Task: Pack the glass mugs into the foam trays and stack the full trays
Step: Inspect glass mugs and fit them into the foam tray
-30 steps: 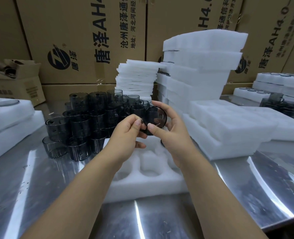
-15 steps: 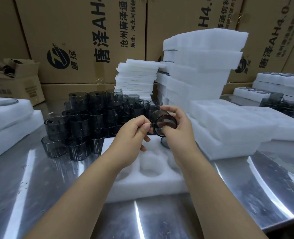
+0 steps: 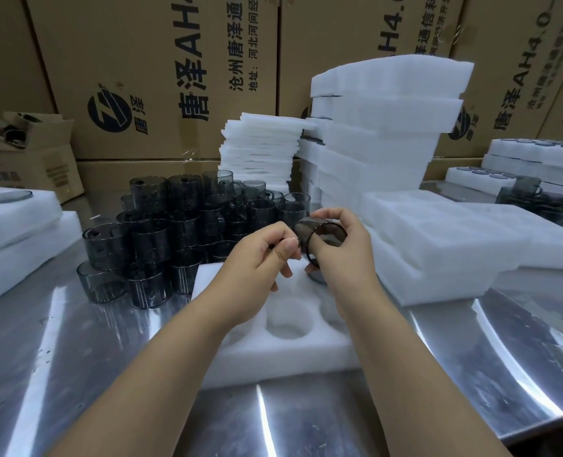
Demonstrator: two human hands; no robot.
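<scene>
The right hand is wrapping the mug and the left hand is pinching its left side, holding it axis-horizontal above the tray.

1 smoky grey glass mug is held tilted on its side above the foam tray. It is gripped around its body by the right hand and pinched at its near side by the left hand. The white tray is laid flat on the worktop, round cavities facing up. More grey mugs are piled in tiers just left of it. A tall stack of trays is seen behind, and a lower stack to the right.
</scene>
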